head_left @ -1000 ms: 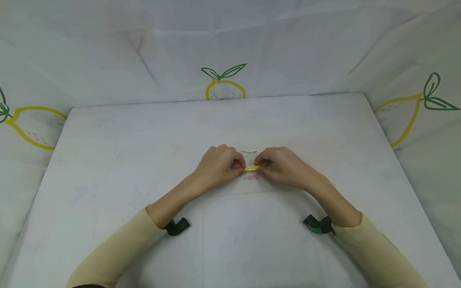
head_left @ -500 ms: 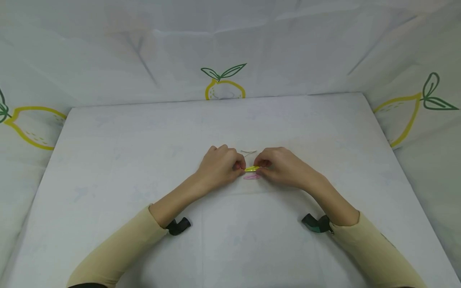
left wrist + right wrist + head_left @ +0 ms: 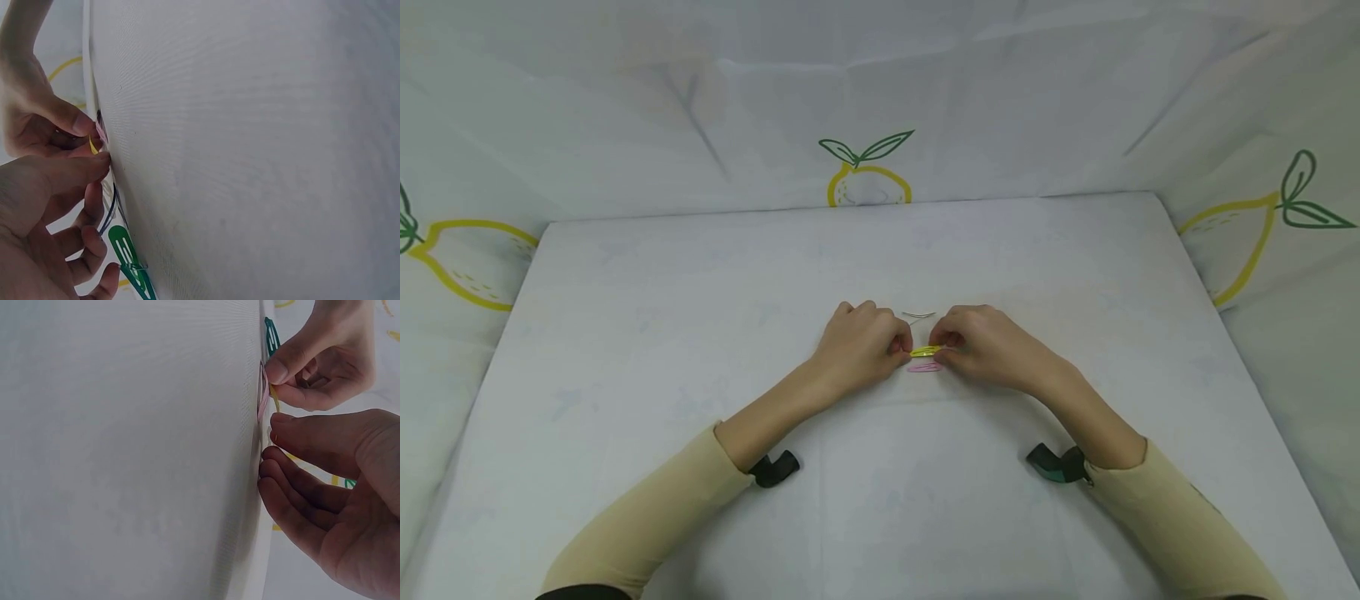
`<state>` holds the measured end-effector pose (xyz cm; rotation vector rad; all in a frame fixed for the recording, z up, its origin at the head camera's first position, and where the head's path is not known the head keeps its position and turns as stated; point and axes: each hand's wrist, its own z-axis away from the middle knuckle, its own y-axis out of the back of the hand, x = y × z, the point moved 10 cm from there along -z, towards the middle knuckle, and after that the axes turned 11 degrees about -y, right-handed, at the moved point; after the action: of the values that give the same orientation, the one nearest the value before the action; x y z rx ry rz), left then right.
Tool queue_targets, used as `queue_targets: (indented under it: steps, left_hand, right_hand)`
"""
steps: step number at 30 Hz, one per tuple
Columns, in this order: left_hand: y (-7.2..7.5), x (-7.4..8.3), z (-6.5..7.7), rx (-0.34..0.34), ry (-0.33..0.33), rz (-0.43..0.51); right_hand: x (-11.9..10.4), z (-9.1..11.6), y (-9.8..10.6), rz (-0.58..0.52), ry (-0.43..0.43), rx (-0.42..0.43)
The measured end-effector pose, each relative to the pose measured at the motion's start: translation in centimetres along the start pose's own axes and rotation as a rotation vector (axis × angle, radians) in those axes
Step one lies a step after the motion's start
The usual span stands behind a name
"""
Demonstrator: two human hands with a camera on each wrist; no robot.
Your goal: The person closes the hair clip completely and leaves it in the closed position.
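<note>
- White cloth walls with yellow-and-green lemon drawings surround a white tabletop on three visible sides.
- At the middle of that tabletop, between the two hands, is the yellow snap hair clip; whether it touches the surface I cannot tell.
- Left hand: thumb and index finger pinch one end of the yellow clip, the other fingers loosely bent.
- Right hand: thumb and fingertips pinch the opposite end, leaving a narrow gap between the hands.
- To handle it well, I would grip only the tips, keep the middle free of fingers, apply even, gentle pressure, and avoid twisting the thin metal. Keeping both wrists low should steady it and spare the neighbouring clips a knock.
- Count: one yellow clip; one pink snap clip lying just on the near side of it; thin silvery curved pieces on the far side, too fine to number.
- Beside the left hand, its wrist view shows a dark blue clip and green clip parts; one or two green clips, I cannot tell.
- Two hands, two beige sleeves, three lemon drawings in the head view.
</note>
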<state>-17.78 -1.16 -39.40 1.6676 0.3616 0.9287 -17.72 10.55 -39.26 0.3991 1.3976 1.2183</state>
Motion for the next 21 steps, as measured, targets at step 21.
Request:
queue_targets:
  steps: [21]
  left_hand:
    - [-0.05,-0.03,0.15,0.0,0.021,0.004]
  right_hand:
    - [0.0,-0.03,-0.05,-0.005,0.001,0.002]
